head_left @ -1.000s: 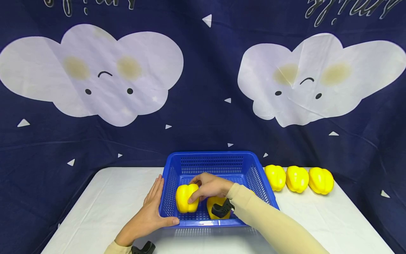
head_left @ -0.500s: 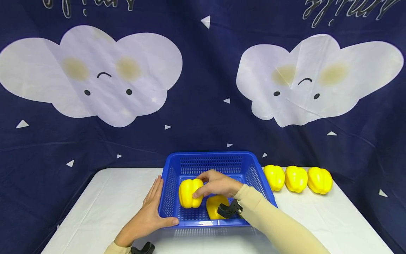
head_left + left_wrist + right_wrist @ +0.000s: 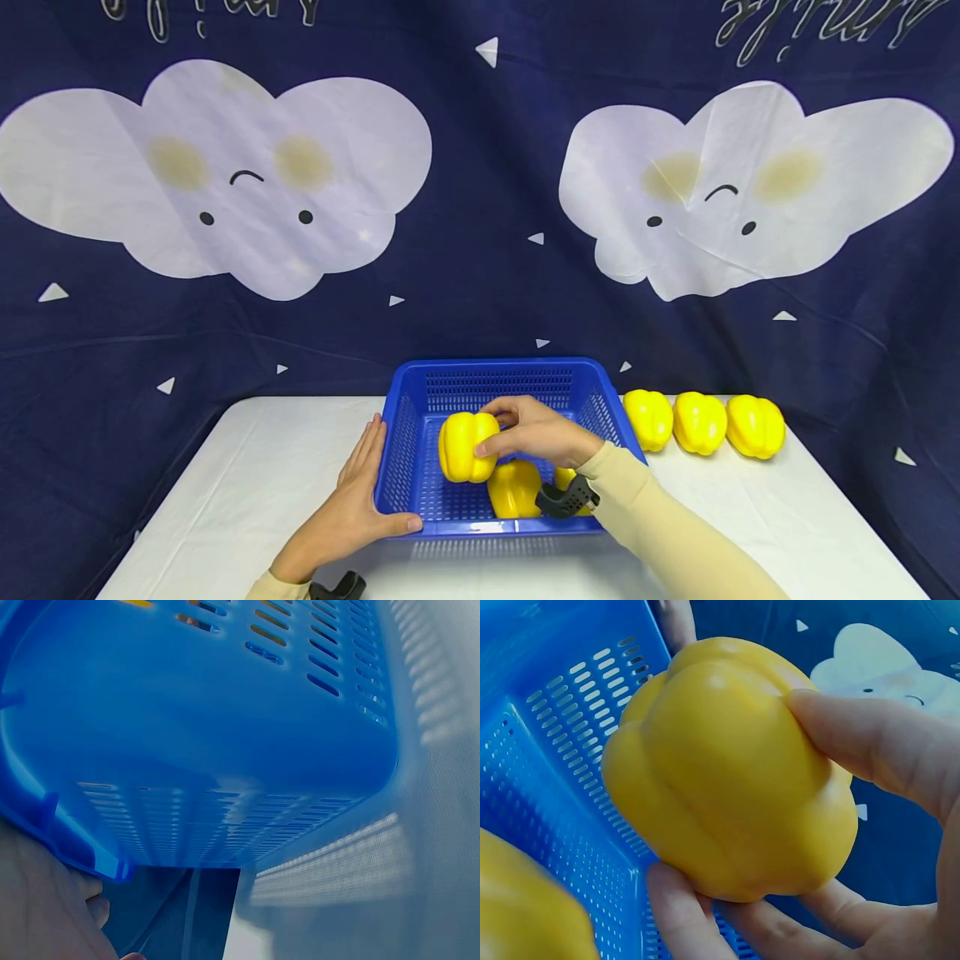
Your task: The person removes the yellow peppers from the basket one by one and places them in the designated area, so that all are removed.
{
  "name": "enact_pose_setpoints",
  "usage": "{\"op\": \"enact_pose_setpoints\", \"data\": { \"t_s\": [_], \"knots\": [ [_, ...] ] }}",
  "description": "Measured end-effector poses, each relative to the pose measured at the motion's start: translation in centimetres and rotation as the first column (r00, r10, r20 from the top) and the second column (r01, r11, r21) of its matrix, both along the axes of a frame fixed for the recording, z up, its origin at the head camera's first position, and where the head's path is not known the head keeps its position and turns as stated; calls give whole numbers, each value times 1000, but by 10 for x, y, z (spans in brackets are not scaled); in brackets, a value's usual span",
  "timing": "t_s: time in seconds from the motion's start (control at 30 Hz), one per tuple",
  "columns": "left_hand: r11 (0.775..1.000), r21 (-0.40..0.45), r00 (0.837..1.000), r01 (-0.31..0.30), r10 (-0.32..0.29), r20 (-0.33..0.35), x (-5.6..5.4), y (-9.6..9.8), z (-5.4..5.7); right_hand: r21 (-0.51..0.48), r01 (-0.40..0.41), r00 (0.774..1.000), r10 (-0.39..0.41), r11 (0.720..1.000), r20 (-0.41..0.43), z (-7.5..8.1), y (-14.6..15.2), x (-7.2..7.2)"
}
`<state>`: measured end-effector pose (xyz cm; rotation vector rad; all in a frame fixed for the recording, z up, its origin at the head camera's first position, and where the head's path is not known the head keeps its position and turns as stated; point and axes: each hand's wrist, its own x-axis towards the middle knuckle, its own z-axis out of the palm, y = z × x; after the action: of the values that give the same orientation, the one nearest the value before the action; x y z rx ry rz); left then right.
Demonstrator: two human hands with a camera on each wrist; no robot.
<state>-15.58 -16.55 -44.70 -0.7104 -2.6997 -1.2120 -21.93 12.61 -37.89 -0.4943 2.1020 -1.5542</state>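
Note:
In the head view my right hand (image 3: 542,432) holds a yellow bell pepper (image 3: 463,450) above the blue basket's (image 3: 450,527) floor. The right wrist view shows the thumb on one side of this pepper (image 3: 735,772) and the fingertips on the other. Two more yellow peppers lie in the basket near its front wall: one (image 3: 515,490) in plain sight, the other (image 3: 566,477) mostly behind my right wrist. My left hand (image 3: 352,508) rests at the basket's left front corner, fingers straight along the left side and thumb on the front rim.
Three yellow peppers stand in a row right of the basket: a near one (image 3: 648,420), a middle one (image 3: 701,423) and an outer one (image 3: 756,426). They sit on a white table (image 3: 262,467). Behind hangs a dark blue cloth (image 3: 480,283) with clouds.
The right hand has lifted the pepper from the basket's left side and carried it rightward. The second pepper behind the wrist shows again. My left hand stays in place.

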Motion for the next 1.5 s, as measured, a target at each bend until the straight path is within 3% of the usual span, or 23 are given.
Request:
{"op": "enact_pose_setpoints", "data": {
  "t_s": [0.37,0.87,1.5],
  "knots": [
    [1000,8,1000,-1,1,17,0,1,0,-74,38,999,-37,997,12,-2,22,6],
    [1000,20,1000,7,-6,-5,-1,0,2,-63,98,991,-103,993,-84,1,53,14],
    [1000,21,1000,10,-10,4,-1,0,1,-99,178,977,-188,979,-102,10,106,34]
  ]
}}
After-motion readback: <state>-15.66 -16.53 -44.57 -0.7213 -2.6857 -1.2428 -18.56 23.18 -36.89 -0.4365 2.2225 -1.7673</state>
